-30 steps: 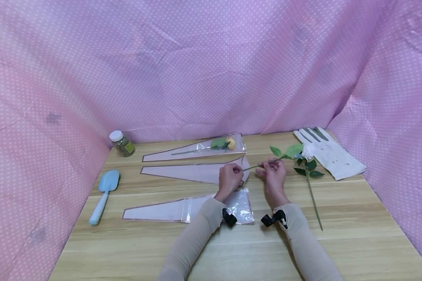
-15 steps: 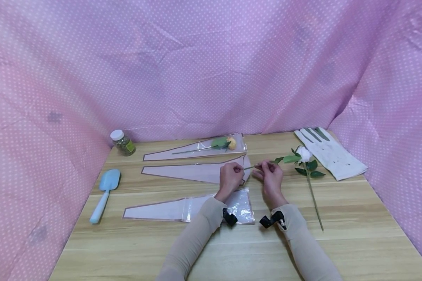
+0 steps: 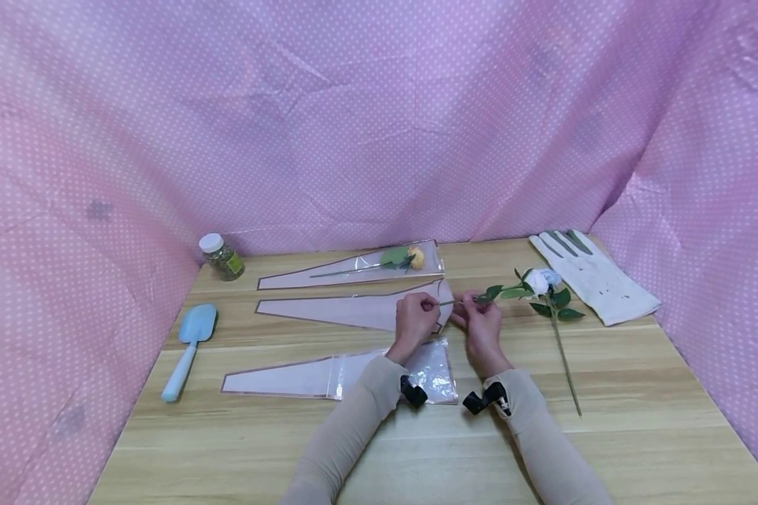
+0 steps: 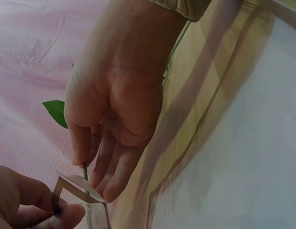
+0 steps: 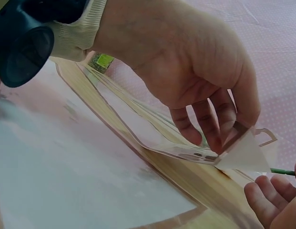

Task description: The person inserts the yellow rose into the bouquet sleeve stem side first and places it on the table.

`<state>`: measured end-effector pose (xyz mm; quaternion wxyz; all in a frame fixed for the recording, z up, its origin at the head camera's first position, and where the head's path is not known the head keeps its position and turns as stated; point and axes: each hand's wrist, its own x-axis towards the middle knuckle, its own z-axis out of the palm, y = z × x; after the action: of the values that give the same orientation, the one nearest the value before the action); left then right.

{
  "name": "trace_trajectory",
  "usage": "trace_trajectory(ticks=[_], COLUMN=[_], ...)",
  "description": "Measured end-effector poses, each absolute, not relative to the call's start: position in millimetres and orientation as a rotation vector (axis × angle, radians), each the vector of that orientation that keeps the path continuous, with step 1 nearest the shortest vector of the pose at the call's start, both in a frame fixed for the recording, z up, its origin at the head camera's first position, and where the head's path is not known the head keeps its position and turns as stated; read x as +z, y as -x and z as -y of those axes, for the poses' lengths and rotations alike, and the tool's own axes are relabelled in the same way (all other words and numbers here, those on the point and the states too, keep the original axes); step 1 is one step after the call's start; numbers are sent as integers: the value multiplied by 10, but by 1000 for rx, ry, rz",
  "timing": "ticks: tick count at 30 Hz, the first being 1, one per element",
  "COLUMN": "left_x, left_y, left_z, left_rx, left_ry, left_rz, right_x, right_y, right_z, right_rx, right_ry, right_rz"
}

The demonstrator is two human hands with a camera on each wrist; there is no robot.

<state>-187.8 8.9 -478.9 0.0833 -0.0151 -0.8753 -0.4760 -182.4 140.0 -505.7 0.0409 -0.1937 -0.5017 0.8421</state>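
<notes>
A white rose (image 3: 535,282) with green leaves extends right from my right hand (image 3: 482,330), which pinches its stem between thumb and fingers. The stem points left, into the mouth of the middle clear flower sleeve (image 3: 335,310). My left hand (image 3: 413,324) pinches the edge of that mouth. In the left wrist view, my right hand (image 4: 124,95) holds the stem above the sleeve's lifted corner, gripped by my left hand (image 4: 28,205). In the right wrist view, my left hand (image 5: 195,62) holds the raised edge; the stem tip is hard to see.
Another sleeve (image 3: 278,380) lies nearer, and one containing a yellow rose (image 3: 415,258) lies at the back. To the right are another stemmed flower (image 3: 565,365) and a white glove (image 3: 606,284). A blue trowel (image 3: 186,351) and lidded jar (image 3: 222,259) stand left.
My right hand has moved left with the white rose, bringing it closer to my left hand and the sleeve's mouth. The left hand has stayed in place.
</notes>
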Motion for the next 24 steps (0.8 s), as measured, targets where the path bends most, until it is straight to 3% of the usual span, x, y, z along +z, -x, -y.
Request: trace_trajectory(ticks=[24], left_x=[-4779], left_y=[1839], left_z=[-130], left_rx=[-1429], left_ry=[86], left_rz=[2598], right_x=[-5065], right_y=[1812], right_z=[-1345], right_rx=[2491], right_ry=[589], right_rz=[1636])
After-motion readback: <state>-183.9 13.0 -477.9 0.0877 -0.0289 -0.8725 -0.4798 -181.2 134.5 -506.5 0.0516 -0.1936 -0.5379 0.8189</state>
